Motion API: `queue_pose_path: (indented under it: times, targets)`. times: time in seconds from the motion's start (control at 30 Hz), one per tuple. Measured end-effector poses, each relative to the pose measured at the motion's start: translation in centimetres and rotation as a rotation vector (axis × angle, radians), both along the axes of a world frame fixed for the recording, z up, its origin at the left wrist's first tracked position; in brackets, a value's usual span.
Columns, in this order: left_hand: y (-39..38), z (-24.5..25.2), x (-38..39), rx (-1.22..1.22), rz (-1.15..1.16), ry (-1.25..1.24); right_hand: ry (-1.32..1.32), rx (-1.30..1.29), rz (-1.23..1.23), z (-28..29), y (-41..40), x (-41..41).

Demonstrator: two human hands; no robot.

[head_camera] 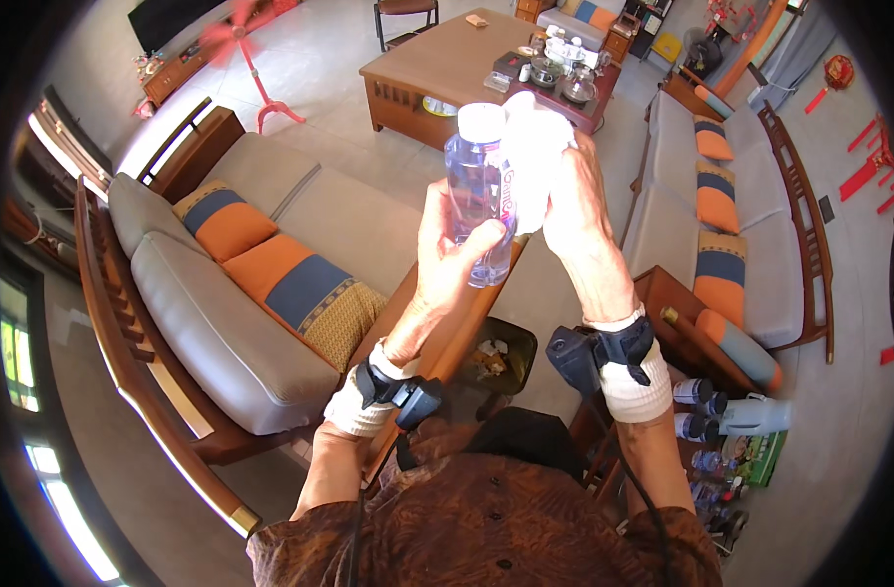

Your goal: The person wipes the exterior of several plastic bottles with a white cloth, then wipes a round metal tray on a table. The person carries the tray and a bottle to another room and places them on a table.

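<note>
A clear plastic bottle with a white cap is held up before me, slightly tilted. My left hand grips its lower half, with the thumb across the front. In my right hand is a bunched white cloth, overexposed in the bright light. The cloth lies against the bottle's right side and covers part of its printed label. Black devices are strapped over white cuffs on both wrists. Some fingers of my right hand are hidden behind the cloth.
A wooden armrest runs below my hands, beside a bin holding waste. Sofas with orange cushions flank me. Ahead stands a wooden table with a glass teapot. Several bottles and a light-blue jug stand at right.
</note>
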State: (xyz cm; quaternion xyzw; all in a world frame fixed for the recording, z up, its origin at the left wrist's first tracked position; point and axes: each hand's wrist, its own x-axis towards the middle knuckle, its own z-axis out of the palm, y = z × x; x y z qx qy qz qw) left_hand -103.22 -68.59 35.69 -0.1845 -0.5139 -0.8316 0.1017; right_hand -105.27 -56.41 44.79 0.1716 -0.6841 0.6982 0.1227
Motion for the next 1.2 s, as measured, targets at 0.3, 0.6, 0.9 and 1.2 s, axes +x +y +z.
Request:
queue_pose_path:
  times: [0.3,0.6,0.9,1.2]
  targets:
    - [-1.4,-1.5,-1.2,0.030,-0.257,-0.051,0.101,-0.107,0.151,-1.3,1.8,-1.2]
    - [-2.6,-3.0,-2.3,0.210,-0.612,-0.213,-0.192,-0.050,-0.010,-1.6,2.1,-1.2]
    - [0.2,-2.0,-1.1,0.128,-0.184,-0.129,-0.344,-0.016,-0.171,-0.9,0.7,-0.9]
    - [-0.1,-1.6,-1.0,-0.082,-0.133,-0.043,-0.094,0.116,0.000,-2.7,3.3,-1.4]
